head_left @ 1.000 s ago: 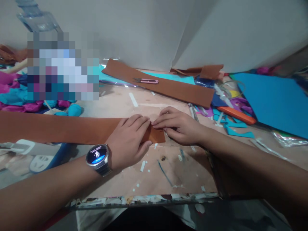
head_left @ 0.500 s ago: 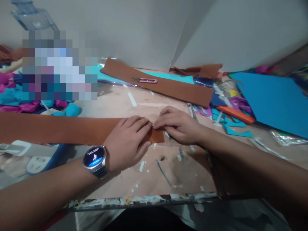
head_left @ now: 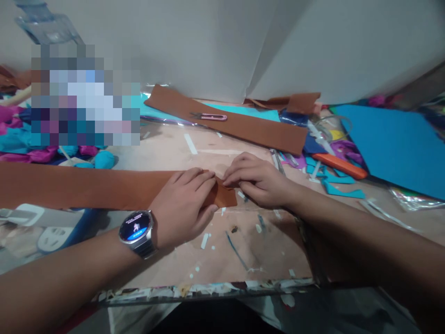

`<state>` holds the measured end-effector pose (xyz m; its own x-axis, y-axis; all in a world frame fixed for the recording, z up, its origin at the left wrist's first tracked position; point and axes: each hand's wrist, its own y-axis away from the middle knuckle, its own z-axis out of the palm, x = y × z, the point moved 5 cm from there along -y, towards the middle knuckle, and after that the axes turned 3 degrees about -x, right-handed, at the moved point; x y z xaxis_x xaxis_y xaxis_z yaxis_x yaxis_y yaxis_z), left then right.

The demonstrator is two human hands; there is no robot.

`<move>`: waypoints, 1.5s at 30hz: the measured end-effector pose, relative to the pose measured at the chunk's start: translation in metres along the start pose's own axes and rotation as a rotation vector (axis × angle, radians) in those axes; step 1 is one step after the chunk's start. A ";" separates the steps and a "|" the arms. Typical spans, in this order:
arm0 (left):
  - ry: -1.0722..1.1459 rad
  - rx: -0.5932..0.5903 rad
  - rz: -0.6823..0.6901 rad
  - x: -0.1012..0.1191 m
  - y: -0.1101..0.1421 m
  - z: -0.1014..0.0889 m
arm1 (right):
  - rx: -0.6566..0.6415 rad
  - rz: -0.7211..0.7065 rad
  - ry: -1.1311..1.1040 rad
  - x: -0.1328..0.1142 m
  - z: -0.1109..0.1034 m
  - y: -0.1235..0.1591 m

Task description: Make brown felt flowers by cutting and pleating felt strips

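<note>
A long brown paper strip runs in from the left edge and ends near the middle of the table. My left hand, with a smartwatch on its wrist, lies flat over the strip close to that end, fingers stretched out. My right hand has its fingers bent together in a pinch at the strip's upper right corner, which looks folded there. The fingertips partly hide the corner. Beyond the hands, pink thread snips rest on a second brown strip.
To the right are an orange-handled cutter, teal scraps and a blue sheet. Crumpled coloured paper is piled at left, beside a pixelated patch. A grey-white tool lies by my left forearm. White scraps dot the table.
Almost nothing differs. My right fingertips have shifted slightly to the right and up at the strip's corner, and a little more of the folded end shows. My left hand stays in place.
</note>
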<state>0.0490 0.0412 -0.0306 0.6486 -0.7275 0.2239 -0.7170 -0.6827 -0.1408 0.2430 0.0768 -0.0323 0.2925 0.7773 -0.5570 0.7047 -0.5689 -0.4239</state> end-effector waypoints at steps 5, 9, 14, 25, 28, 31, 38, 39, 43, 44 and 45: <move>-0.007 0.003 0.005 0.001 0.001 0.000 | -0.005 -0.036 0.003 0.002 0.002 0.002; 0.004 -0.010 -0.012 0.000 0.001 0.000 | -0.023 -0.023 0.001 0.004 0.003 0.003; 0.021 -0.006 -0.025 0.000 0.000 -0.001 | -0.021 -0.044 0.028 0.001 0.003 0.001; 0.027 -0.011 -0.043 -0.001 -0.001 0.001 | -0.046 -0.037 0.047 0.002 0.005 0.001; 0.011 -0.029 -0.057 -0.001 -0.001 0.001 | -0.044 -0.036 0.047 0.003 0.005 0.001; -0.003 -0.045 -0.068 -0.001 -0.001 0.000 | -0.046 -0.027 0.047 0.003 0.005 0.002; -0.030 -0.045 -0.067 -0.001 0.000 0.001 | -0.037 -0.036 0.053 0.002 0.004 0.000; -0.031 -0.043 -0.064 -0.001 0.000 0.001 | -0.038 -0.036 0.053 0.002 0.004 0.000; -0.017 -0.022 -0.055 0.001 0.000 -0.002 | -0.045 -0.032 0.059 0.000 0.004 0.000; -0.008 -0.011 -0.046 0.001 0.000 -0.003 | -0.047 -0.029 0.061 0.000 0.004 0.000; 0.003 -0.004 -0.032 0.002 0.000 -0.004 | -0.050 -0.027 0.062 0.000 0.004 -0.001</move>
<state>0.0490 0.0398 -0.0264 0.6705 -0.7052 0.2306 -0.6971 -0.7052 -0.1296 0.2401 0.0763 -0.0353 0.3111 0.8085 -0.4996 0.7441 -0.5342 -0.4011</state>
